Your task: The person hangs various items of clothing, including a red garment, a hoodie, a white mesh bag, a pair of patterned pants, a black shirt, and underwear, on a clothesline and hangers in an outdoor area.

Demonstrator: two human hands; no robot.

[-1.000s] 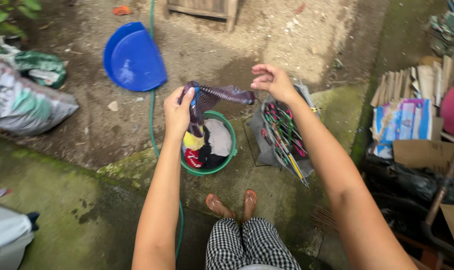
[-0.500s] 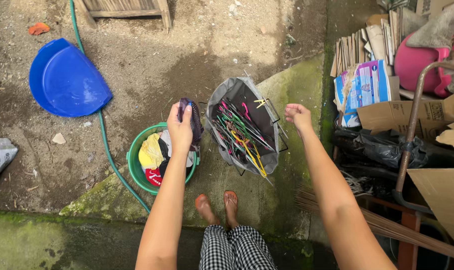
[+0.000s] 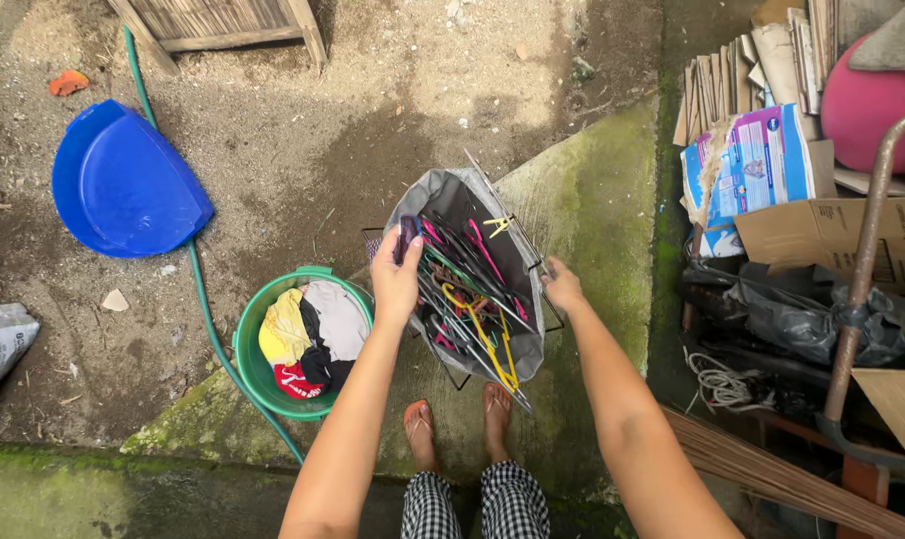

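Left hand [image 3: 397,279] grips a dark hanger [image 3: 409,238] at the rim of the grey hanger basket [image 3: 452,205], right hand [image 3: 562,287] loosely open on its far edge; wet clothes [image 3: 308,334] remain unhung in the green bucket [image 3: 248,344].

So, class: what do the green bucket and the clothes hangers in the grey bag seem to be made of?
Green bucket: probably moulded plastic, going by its even colour and smooth rolled rim.
Clothes hangers: likely plastic or coated wire, being thin, brightly coloured and slightly glossy; which one cannot be told.
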